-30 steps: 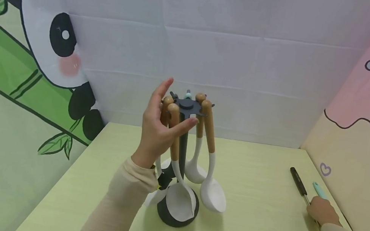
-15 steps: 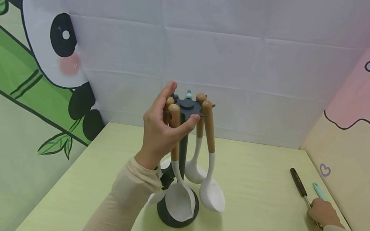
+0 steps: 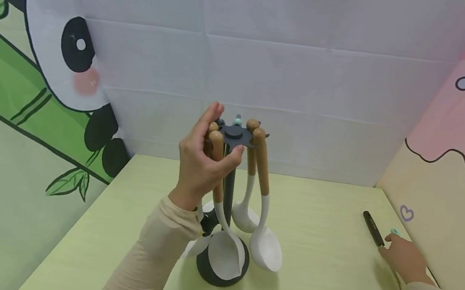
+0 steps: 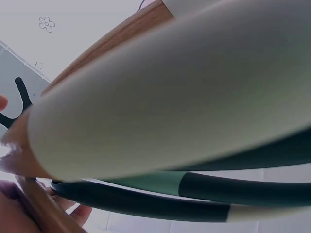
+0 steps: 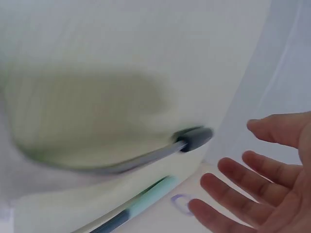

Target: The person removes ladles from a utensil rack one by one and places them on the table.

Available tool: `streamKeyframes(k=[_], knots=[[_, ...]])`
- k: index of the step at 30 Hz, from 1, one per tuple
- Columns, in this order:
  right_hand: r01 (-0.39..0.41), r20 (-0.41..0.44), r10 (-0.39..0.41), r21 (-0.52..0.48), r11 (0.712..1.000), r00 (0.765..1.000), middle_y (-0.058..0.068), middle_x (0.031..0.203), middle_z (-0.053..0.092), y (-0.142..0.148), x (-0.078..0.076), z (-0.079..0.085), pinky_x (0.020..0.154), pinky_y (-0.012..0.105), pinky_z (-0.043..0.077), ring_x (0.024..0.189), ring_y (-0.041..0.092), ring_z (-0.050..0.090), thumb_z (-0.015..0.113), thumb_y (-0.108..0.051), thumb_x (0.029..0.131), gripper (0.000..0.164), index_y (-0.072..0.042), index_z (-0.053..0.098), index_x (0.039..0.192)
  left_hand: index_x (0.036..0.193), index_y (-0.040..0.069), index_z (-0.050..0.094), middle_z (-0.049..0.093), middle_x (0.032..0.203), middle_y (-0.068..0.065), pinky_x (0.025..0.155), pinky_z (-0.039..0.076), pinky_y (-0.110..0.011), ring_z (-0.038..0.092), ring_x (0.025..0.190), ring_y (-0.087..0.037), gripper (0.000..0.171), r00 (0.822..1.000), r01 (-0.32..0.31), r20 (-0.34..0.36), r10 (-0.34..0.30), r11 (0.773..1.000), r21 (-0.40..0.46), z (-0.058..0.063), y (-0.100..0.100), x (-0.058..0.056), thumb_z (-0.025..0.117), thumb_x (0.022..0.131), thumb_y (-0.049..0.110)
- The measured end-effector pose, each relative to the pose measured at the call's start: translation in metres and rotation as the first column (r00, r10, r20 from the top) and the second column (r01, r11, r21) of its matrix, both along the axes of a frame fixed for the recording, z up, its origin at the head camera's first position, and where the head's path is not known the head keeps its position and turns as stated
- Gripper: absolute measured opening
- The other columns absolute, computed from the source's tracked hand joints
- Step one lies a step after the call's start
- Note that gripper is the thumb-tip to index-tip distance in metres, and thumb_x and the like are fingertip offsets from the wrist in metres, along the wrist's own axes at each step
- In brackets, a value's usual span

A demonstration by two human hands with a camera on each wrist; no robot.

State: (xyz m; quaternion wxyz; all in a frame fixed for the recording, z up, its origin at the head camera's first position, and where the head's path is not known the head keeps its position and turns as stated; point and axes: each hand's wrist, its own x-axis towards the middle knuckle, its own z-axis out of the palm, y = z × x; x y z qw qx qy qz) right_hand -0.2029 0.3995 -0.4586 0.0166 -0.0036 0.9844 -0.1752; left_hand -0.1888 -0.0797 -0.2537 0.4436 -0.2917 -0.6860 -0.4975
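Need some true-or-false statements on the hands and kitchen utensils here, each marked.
1. A dark grey utensil rack stands upright on the pale yellow-green table. True.
2. The left hand lies on the table. False: it is at the rack's top.
3. White utensils with brown wooden handles hang from the rack. True.
4. The black-handled, metal-shafted utensil hangs there too. False: it lies on the table.
5. The right hand has its fingers spread, holding nothing. True.

In the head view, the left hand (image 3: pixel 201 165) partly hides two wooden handles (image 3: pixel 217 142) on the rack (image 3: pixel 234 134); well right of the rack, the right hand (image 3: pixel 406 259) covers most of a turquoise handle (image 5: pixel 154 195).
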Motion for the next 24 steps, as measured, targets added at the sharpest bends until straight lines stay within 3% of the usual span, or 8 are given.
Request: streamKeyframes(k=[3, 9, 17, 20, 24], knots=[[-0.027, -0.094, 0.022, -0.056, 0.998, 0.995, 0.030, 0.097, 0.064, -0.021, -0.001, 0.009, 0.058, 0.046, 0.051, 0.076, 0.035, 0.064, 0.058, -0.016, 0.093, 0.043, 0.018, 0.052, 0.119, 0.140, -0.013, 0.046, 0.056, 0.136, -0.026, 0.102, 0.046, -0.036, 0.057, 0.125, -0.028, 0.080, 1.000, 0.010, -0.006, -0.010, 1.000, 0.001, 0.000, -0.001, -0.001, 0.065, 0.075, 0.029], [-0.135, -0.256, 0.093, -0.154, 0.979, 0.962, 0.028, 0.101, 0.066, -0.071, 0.001, 0.033, 0.069, 0.053, 0.054, 0.090, 0.044, 0.065, 0.063, -0.011, 0.094, 0.037, 0.014, 0.056, 0.121, 0.139, -0.014, 0.046, 0.058, 0.133, -0.027, 0.103, 0.045, -0.035, 0.058, 0.124, -0.030, 0.079, 0.999, 0.049, -0.013, -0.049, 0.999, 0.010, 0.000, -0.003, -0.004, 0.065, 0.074, 0.027], [-0.250, -0.329, 0.162, -0.245, 0.937, 0.930, 0.017, 0.104, 0.068, -0.117, 0.010, 0.063, 0.073, 0.048, 0.055, 0.093, 0.036, 0.067, 0.063, -0.012, 0.096, 0.033, 0.006, 0.060, 0.124, 0.139, -0.013, 0.047, 0.059, 0.131, -0.026, 0.102, 0.045, -0.034, 0.059, 0.122, -0.030, 0.078, 0.996, 0.092, 0.015, -0.092, 0.996, 0.018, 0.000, -0.007, -0.006, 0.063, 0.074, 0.027], [-0.292, -0.379, 0.184, -0.252, 0.923, 0.907, 0.012, 0.103, 0.070, -0.130, 0.013, 0.072, 0.075, 0.041, 0.056, 0.093, 0.031, 0.068, 0.063, -0.012, 0.097, 0.030, 0.002, 0.062, 0.123, 0.139, -0.012, 0.048, 0.060, 0.132, -0.025, 0.102, 0.046, -0.034, 0.059, 0.121, -0.030, 0.078, 0.994, 0.110, 0.022, -0.111, 0.994, 0.025, -0.001, -0.008, -0.007, 0.062, 0.073, 0.027], [-0.344, -0.480, 0.179, -0.280, 0.896, 0.859, 0.004, 0.098, 0.071, -0.147, 0.017, 0.080, 0.075, 0.030, 0.055, 0.089, 0.020, 0.068, 0.066, -0.009, 0.094, 0.027, -0.004, 0.065, 0.121, 0.139, -0.013, 0.047, 0.059, 0.132, -0.026, 0.102, 0.046, -0.034, 0.059, 0.122, -0.030, 0.078, 0.991, 0.132, 0.024, -0.133, 0.991, 0.031, -0.001, -0.009, -0.008, 0.061, 0.073, 0.026]])
